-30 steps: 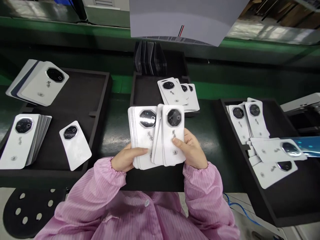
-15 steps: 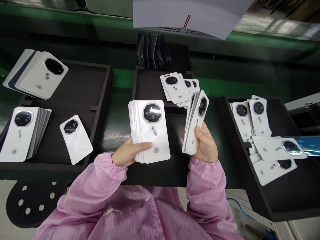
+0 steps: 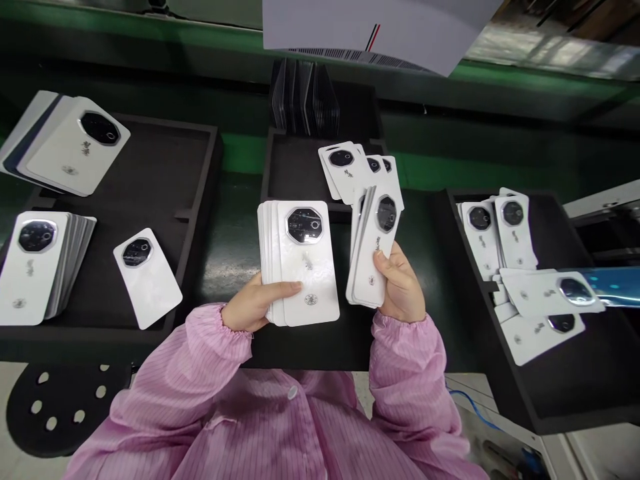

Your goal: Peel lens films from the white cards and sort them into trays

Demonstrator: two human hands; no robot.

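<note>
My left hand (image 3: 260,300) is closed round a fanned stack of white phone-shaped cards (image 3: 313,273), thumb across the front, each printed with a dark octagonal camera patch. In my right hand (image 3: 401,283) is a thinner bunch of the same white cards (image 3: 370,257), turned partly edge-on and tilted. A gap separates the two bunches. Just behind the right-hand bunch, more white cards (image 3: 345,175) lie overlapping in the front of the middle black tray (image 3: 290,170). The fingers behind both bunches are hidden.
At left, a black tray (image 3: 203,173) holds card stacks (image 3: 33,267) and a single card (image 3: 150,280). Dark cards (image 3: 303,100) stand upright at the back. The right black tray (image 3: 580,393) holds scattered white cards (image 3: 545,337) beside a shiny blue strip (image 3: 620,287). A white sheet (image 3: 375,27) hangs above.
My right hand has moved left, bringing its bunch closer to the left-hand stack and turning its front more toward me. My left hand stays nearly still. The view has shifted slightly.
</note>
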